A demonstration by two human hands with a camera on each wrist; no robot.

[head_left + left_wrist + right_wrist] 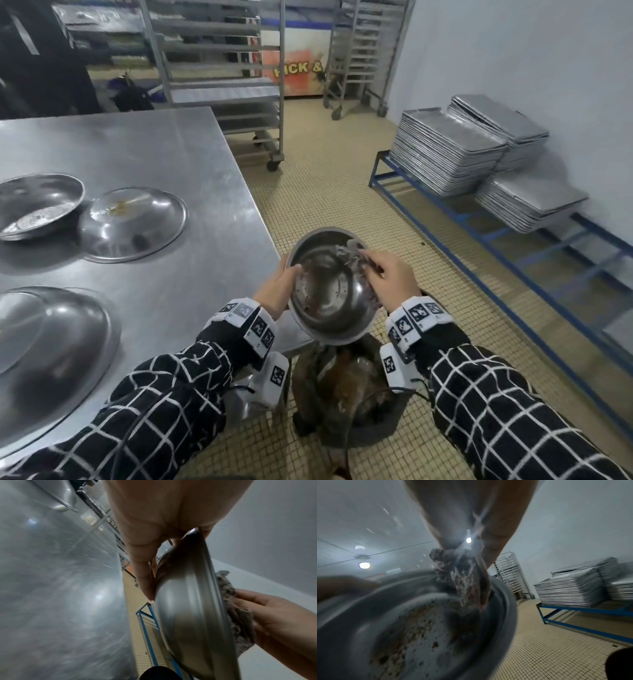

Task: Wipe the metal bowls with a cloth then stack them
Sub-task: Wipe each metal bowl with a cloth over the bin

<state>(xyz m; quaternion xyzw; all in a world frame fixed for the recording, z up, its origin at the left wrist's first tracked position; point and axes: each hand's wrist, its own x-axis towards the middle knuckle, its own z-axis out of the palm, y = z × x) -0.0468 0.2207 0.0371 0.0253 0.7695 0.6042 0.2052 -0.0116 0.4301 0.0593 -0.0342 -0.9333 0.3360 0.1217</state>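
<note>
My left hand [278, 291] grips the rim of a metal bowl [325, 308], tilted toward me, off the table's right edge. Brown crumbs speckle the inside of the bowl [412, 628]. My right hand [387, 270] holds a grey cloth [352, 255] bunched against the bowl's inner right wall. The left wrist view shows the bowl [192, 608] edge-on with the cloth [238, 622] behind it. On the steel table [191, 144] stand an upright bowl [37, 205] and two upturned bowls [133, 222], [51, 346].
A dark bin [346, 394] with brown waste sits on the tiled floor below the held bowl. Stacked metal trays [452, 154] rest on a blue rack [513, 253] at the right. Wheeled tray racks [219, 68] stand behind the table.
</note>
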